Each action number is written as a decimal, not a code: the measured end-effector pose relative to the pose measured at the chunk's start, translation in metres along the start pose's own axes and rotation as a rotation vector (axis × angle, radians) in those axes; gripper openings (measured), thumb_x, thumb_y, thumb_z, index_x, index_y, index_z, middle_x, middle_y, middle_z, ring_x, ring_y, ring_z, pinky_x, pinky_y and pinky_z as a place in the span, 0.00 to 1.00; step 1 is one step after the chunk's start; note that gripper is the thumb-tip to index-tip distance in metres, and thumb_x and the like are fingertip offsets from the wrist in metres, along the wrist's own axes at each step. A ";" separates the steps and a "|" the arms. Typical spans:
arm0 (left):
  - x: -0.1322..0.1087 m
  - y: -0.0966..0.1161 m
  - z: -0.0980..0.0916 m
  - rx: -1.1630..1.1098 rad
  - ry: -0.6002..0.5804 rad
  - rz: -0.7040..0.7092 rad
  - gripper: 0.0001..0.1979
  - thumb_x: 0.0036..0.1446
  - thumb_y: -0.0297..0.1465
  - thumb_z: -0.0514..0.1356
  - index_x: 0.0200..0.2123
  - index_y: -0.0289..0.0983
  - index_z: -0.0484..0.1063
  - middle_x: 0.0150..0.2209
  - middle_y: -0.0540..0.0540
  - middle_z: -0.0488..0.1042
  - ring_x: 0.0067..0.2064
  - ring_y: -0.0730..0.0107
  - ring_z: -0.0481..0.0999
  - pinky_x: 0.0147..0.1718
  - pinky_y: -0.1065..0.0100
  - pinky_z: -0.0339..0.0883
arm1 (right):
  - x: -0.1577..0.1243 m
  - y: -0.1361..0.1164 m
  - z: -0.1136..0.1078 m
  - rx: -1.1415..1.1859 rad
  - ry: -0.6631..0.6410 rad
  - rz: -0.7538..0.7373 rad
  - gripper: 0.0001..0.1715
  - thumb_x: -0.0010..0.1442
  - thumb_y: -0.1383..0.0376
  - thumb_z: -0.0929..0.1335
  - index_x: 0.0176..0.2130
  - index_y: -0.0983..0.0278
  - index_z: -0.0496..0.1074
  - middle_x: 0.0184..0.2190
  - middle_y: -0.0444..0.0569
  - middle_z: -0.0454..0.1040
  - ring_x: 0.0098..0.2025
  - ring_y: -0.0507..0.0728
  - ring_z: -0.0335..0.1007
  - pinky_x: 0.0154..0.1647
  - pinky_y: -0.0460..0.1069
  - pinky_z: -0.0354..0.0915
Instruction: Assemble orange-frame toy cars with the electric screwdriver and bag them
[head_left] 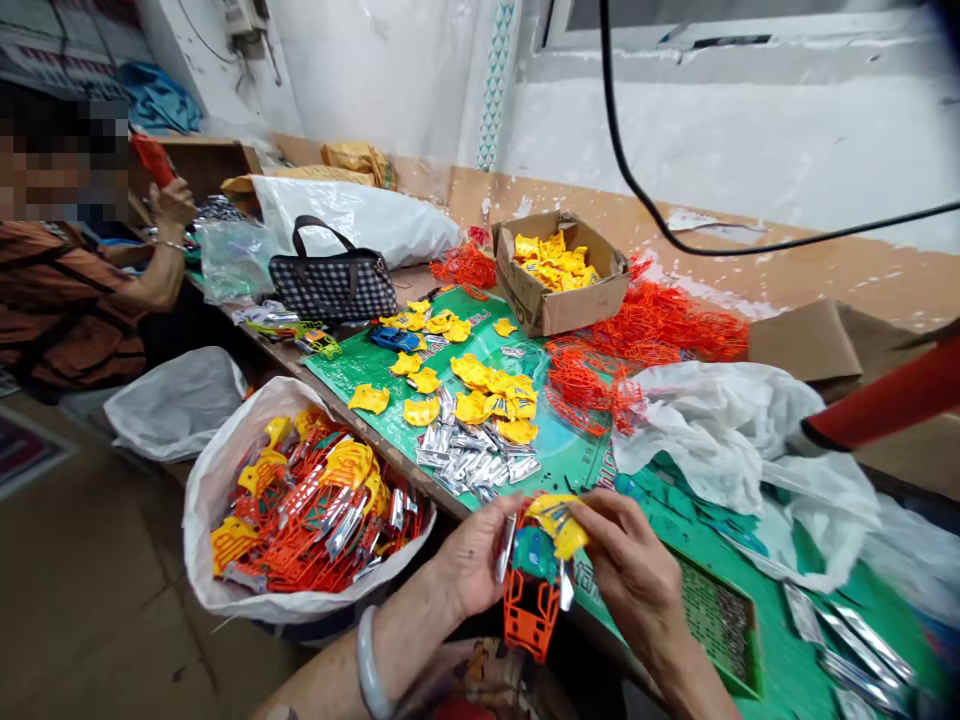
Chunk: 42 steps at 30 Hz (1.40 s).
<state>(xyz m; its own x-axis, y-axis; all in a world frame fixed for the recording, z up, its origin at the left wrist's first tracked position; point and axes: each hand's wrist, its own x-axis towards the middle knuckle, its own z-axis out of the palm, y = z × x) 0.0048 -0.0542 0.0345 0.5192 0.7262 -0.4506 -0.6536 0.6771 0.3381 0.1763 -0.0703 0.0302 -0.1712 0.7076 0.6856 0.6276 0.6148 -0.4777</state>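
Toy car parts [538, 570], an orange frame with a teal piece and yellow shell, sit low at 6 o'clock over the table [780, 660] edge. The left hand [469, 560] and right hand [637, 570] both pinch them with pressed fingers. At 9 o'clock lies a white bag [225, 470] of parts.

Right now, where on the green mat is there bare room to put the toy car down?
Bare mat shows between the cardboard box and yellow shells. Crowded: silver parts ahead of both hands, orange frames to the right.
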 end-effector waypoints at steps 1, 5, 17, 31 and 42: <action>0.001 -0.004 0.001 0.013 0.000 -0.006 0.08 0.50 0.28 0.64 0.33 0.29 0.77 0.27 0.43 0.79 0.26 0.68 0.77 0.30 0.68 0.71 | -0.007 0.002 -0.004 0.034 -0.038 -0.004 0.22 0.59 0.75 0.64 0.46 0.56 0.77 0.40 0.50 0.74 0.40 0.51 0.75 0.37 0.42 0.72; -0.002 -0.020 0.001 0.076 0.025 0.036 0.06 0.43 0.26 0.69 0.28 0.30 0.77 0.25 0.47 0.77 0.24 0.71 0.74 0.28 0.70 0.69 | -0.029 0.007 -0.019 0.226 -0.199 0.095 0.22 0.61 0.73 0.63 0.48 0.54 0.77 0.45 0.49 0.76 0.45 0.53 0.77 0.43 0.43 0.72; -0.029 -0.041 0.006 1.555 -0.038 1.096 0.17 0.57 0.24 0.58 0.49 0.36 0.77 0.34 0.39 0.80 0.35 0.59 0.76 0.38 0.63 0.70 | -0.020 -0.046 -0.023 0.712 -0.031 1.097 0.32 0.50 0.47 0.72 0.50 0.61 0.75 0.44 0.52 0.79 0.34 0.57 0.75 0.35 0.49 0.73; -0.038 -0.045 -0.002 1.529 -0.126 0.922 0.23 0.57 0.22 0.57 0.56 0.39 0.71 0.48 0.38 0.78 0.50 0.55 0.75 0.52 0.58 0.66 | -0.032 -0.037 -0.022 1.122 0.119 1.098 0.32 0.40 0.60 0.79 0.46 0.61 0.72 0.43 0.53 0.79 0.44 0.60 0.76 0.43 0.52 0.71; -0.038 -0.043 0.007 1.151 -0.164 0.533 0.27 0.56 0.21 0.59 0.57 0.47 0.70 0.53 0.48 0.73 0.54 0.62 0.71 0.55 0.66 0.63 | -0.049 -0.055 -0.020 0.621 0.276 0.839 0.37 0.44 0.67 0.76 0.53 0.55 0.69 0.53 0.52 0.72 0.50 0.63 0.73 0.51 0.59 0.71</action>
<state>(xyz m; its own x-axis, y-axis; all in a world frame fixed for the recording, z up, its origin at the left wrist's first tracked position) 0.0165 -0.1099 0.0426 0.4565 0.8888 0.0397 0.0080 -0.0487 0.9988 0.1650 -0.1459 0.0342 0.3597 0.9302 0.0730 -0.0430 0.0947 -0.9946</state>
